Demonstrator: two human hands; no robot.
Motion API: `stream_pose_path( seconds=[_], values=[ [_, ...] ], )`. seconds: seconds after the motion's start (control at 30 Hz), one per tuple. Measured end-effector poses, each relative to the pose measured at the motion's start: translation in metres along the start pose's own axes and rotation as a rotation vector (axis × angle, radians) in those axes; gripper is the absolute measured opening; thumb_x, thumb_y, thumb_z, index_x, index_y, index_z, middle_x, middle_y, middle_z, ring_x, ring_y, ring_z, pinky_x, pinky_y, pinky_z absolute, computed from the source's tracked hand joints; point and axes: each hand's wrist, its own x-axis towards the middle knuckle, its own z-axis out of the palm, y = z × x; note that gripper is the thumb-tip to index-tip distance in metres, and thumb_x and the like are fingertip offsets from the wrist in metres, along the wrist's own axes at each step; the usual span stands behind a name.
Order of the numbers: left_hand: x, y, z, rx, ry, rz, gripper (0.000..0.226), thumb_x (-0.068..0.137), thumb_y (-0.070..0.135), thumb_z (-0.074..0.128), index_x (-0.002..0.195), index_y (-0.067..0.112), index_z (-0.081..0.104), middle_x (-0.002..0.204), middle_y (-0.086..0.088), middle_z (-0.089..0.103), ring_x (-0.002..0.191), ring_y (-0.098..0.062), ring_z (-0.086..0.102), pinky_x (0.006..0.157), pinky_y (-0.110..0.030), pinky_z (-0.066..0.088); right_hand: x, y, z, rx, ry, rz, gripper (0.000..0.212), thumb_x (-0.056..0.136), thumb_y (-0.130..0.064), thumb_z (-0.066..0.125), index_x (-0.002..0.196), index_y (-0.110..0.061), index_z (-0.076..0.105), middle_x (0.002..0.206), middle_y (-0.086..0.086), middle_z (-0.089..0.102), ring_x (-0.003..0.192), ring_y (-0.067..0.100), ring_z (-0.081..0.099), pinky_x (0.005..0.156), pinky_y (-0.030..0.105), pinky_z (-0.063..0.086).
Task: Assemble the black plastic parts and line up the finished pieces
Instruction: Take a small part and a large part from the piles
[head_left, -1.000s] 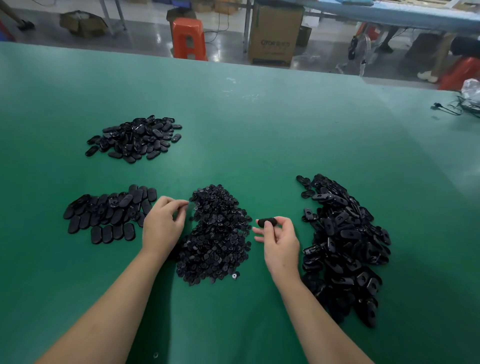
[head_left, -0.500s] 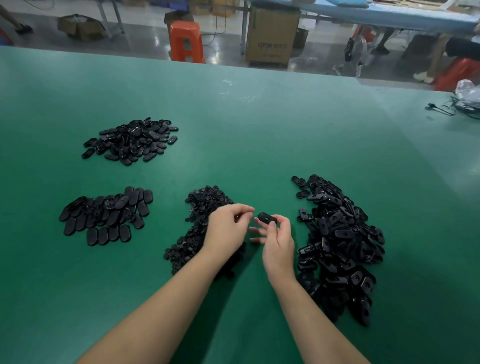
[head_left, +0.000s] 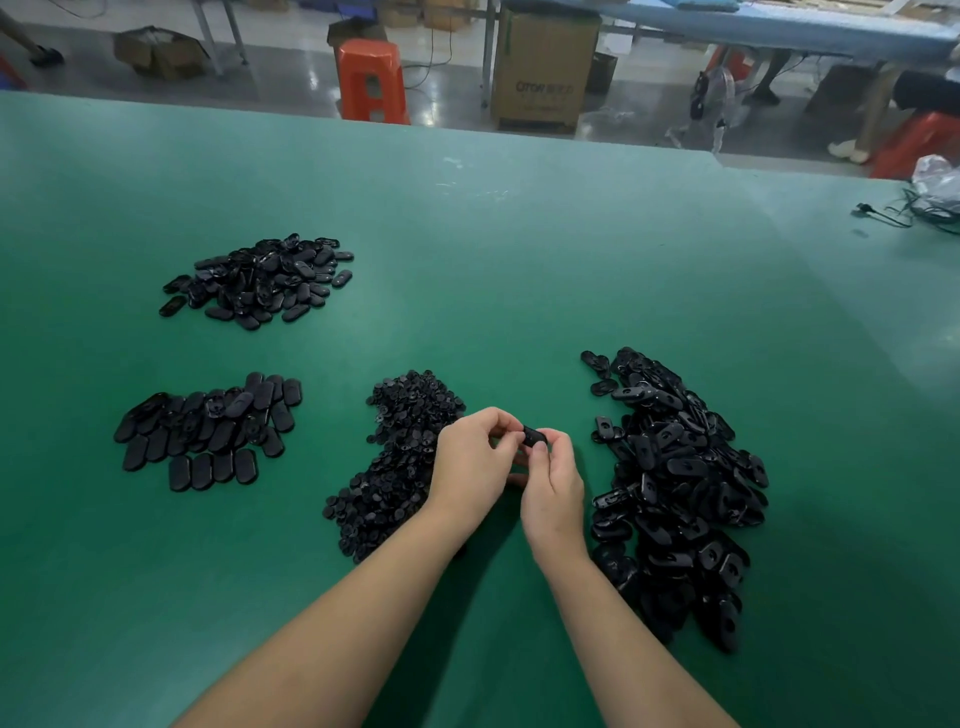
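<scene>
My right hand (head_left: 553, 486) pinches a black oval plastic part (head_left: 534, 435) by its near end. My left hand (head_left: 475, 460) meets it from the left, its curled fingertips pinched against the same part; whatever small piece they carry is hidden. Both hands hover between a pile of small round black parts (head_left: 400, 457) and a big heap of oval housings (head_left: 675, 483) on the right. Lined-up finished pieces (head_left: 208, 434) lie in rows at the left.
A further pile of oval black pieces (head_left: 260, 280) sits at the far left of the green table (head_left: 519, 260). Cables and a plastic bag (head_left: 930, 202) lie at the far right edge. An orange stool (head_left: 370, 78) and a cardboard box (head_left: 543, 67) stand beyond the table.
My left hand left the edge of the small-parts pile and came right to meet my right hand. Its fingertips now touch the oval part, which my right hand kept holding.
</scene>
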Motion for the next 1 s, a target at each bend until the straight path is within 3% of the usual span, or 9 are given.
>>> stream_pose_path(
  seconds=[0.1, 0.17, 0.37, 0.53, 0.63, 0.73, 1.0],
  values=[
    [0.000, 0.002, 0.002, 0.043, -0.014, -0.003, 0.008, 0.093, 0.015, 0.067, 0.089, 0.016, 0.074, 0.083, 0.010, 0.071, 0.079, -0.003, 0.066, 0.075, -0.016, 0.051, 0.001, 0.002, 0.000, -0.032, -0.004, 0.002, 0.021, 0.108, -0.025, 0.041, 0.099, -0.040, 0.052, 0.097, -0.013, 0.070, 0.092, 0.005, 0.066, 0.080, 0.035, 0.052],
    [0.000, 0.002, 0.004, 0.043, -0.001, -0.009, 0.008, 0.094, 0.015, 0.066, 0.090, 0.016, 0.074, 0.084, 0.009, 0.071, 0.081, -0.006, 0.066, 0.079, -0.023, 0.053, 0.001, 0.002, -0.001, -0.039, -0.002, -0.002, 0.020, 0.108, -0.025, 0.041, 0.097, -0.036, 0.054, 0.095, -0.012, 0.069, 0.086, 0.000, 0.063, 0.075, 0.033, 0.050],
    [-0.001, 0.003, 0.007, 0.041, 0.024, 0.010, 0.005, 0.093, 0.017, 0.068, 0.089, 0.019, 0.070, 0.083, 0.011, 0.068, 0.081, -0.004, 0.064, 0.077, -0.023, 0.052, 0.002, 0.003, -0.002, -0.035, -0.011, 0.012, 0.021, 0.107, -0.024, 0.041, 0.093, -0.032, 0.054, 0.090, -0.010, 0.066, 0.081, -0.006, 0.059, 0.065, 0.027, 0.043],
    [0.006, 0.003, 0.001, 0.059, -0.035, -0.014, 0.021, 0.090, 0.020, 0.073, 0.111, 0.019, 0.073, 0.102, 0.006, 0.067, 0.087, -0.013, 0.061, 0.088, -0.028, 0.052, 0.003, 0.006, -0.002, 0.046, -0.002, 0.034, 0.022, 0.107, -0.022, 0.042, 0.094, -0.032, 0.058, 0.094, -0.009, 0.072, 0.087, 0.001, 0.065, 0.076, 0.033, 0.051],
    [0.013, 0.004, -0.006, -0.001, -0.106, -0.074, 0.007, 0.085, 0.019, 0.078, 0.091, 0.018, 0.076, 0.081, 0.006, 0.072, 0.074, -0.009, 0.065, 0.074, -0.025, 0.053, 0.003, 0.004, -0.001, 0.114, -0.014, 0.044, 0.022, 0.104, -0.025, 0.044, 0.094, -0.035, 0.061, 0.090, -0.006, 0.073, 0.087, 0.018, 0.069, 0.078, 0.039, 0.058],
    [0.017, 0.002, -0.010, -0.023, -0.117, -0.091, 0.007, 0.080, 0.021, 0.082, 0.081, 0.018, 0.076, 0.068, 0.007, 0.068, 0.056, -0.003, 0.056, 0.059, -0.019, 0.044, 0.003, 0.001, 0.000, 0.131, -0.032, 0.008, 0.020, 0.098, -0.030, 0.046, 0.095, -0.039, 0.063, 0.089, -0.004, 0.074, 0.074, 0.019, 0.070, 0.071, 0.041, 0.059],
    [0.007, -0.005, -0.005, -0.152, -0.149, -0.186, 0.003, 0.087, 0.014, 0.076, 0.087, 0.012, 0.077, 0.078, 0.000, 0.075, 0.038, -0.005, 0.053, 0.043, -0.019, 0.043, 0.004, 0.004, -0.003, 0.102, -0.045, -0.009, 0.028, 0.103, -0.012, 0.049, 0.099, -0.035, 0.065, 0.066, -0.007, 0.061, 0.059, 0.011, 0.054, 0.059, 0.033, 0.049]
  ],
)
